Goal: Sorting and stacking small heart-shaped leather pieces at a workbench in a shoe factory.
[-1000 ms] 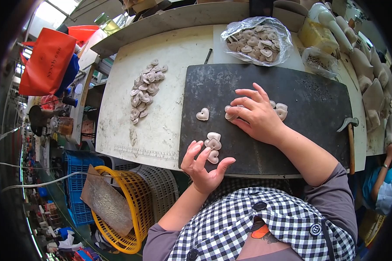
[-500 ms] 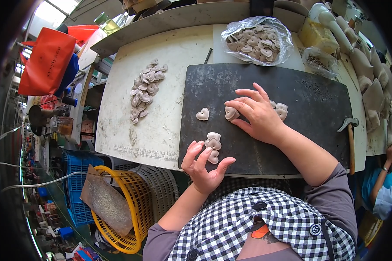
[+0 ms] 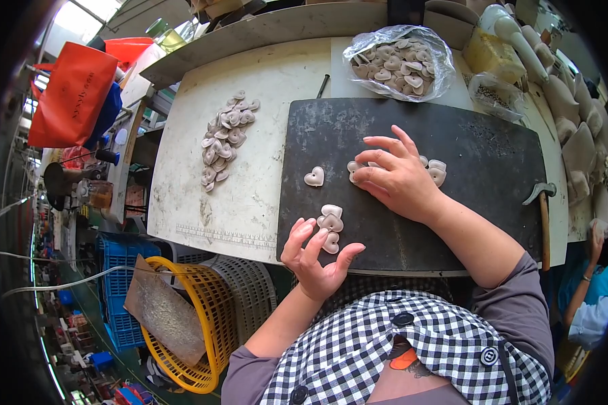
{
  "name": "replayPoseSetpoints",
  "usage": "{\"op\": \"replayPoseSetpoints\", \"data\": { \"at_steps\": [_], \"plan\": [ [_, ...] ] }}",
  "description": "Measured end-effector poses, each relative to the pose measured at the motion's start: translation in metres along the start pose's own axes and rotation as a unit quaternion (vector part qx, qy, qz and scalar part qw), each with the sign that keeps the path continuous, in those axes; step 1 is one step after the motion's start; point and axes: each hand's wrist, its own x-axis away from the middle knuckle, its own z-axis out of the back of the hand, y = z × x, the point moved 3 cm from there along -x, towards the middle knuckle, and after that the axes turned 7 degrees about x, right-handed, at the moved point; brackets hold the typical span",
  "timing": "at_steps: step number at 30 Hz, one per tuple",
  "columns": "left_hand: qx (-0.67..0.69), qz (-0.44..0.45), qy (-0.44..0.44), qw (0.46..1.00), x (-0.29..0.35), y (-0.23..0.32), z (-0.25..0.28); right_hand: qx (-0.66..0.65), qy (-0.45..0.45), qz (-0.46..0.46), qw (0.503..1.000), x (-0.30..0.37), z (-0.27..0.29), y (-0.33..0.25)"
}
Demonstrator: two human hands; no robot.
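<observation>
Above the dark mat (image 3: 452,236), my right hand (image 3: 400,177) has its thumb and index finger closed on a beige heart-shaped piece (image 3: 352,169), which they partly cover. My left hand (image 3: 315,260) is open near the mat's front left, thumb apart from the fingers. Its fingertips are beside a short column of heart-shaped pieces (image 3: 331,223), partly overlapping. One single heart piece (image 3: 314,177) lies on the mat between the column and the far edge. More heart pieces (image 3: 437,172) show just beyond my right wrist, partly hidden by the hand.
A loose pile of heart pieces (image 3: 230,138) lies on the white table (image 3: 172,196) at left. At the back stands a clear plastic bag (image 3: 446,57) of similar pieces. A hammer (image 3: 544,223) lies along the mat's right edge. A yellow basket (image 3: 213,324) stands below left; another person's arm (image 3: 584,287) shows at right.
My right thumb and index finger have drawn together over the heart piece and now cover more of it. My left hand stays put. The other person's arm at right has shifted.
</observation>
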Motion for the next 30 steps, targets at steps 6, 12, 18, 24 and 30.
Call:
{"op": "replayPoseSetpoints", "data": {
  "at_steps": [6,12,18,24,30],
  "plan": [
    [0.011,-0.009,0.006,1.000,0.003,-0.003,0.000,0.016,-0.005,0.008,1.000,-0.003,0.005,-0.018],
    [-0.011,0.001,0.018,1.000,0.004,-0.001,0.000,-0.032,-0.077,0.149,0.985,0.001,-0.008,-0.046],
    [-0.006,0.003,0.017,1.000,0.004,-0.002,-0.002,-0.039,-0.065,0.121,0.990,0.001,-0.011,-0.035],
    [-0.006,-0.001,0.019,1.000,0.005,-0.002,-0.001,0.000,-0.067,0.084,0.994,-0.001,-0.002,-0.033],
    [-0.021,0.009,0.008,1.000,0.004,-0.001,0.002,-0.075,-0.099,0.181,0.976,0.004,-0.003,-0.051]
  ]
}}
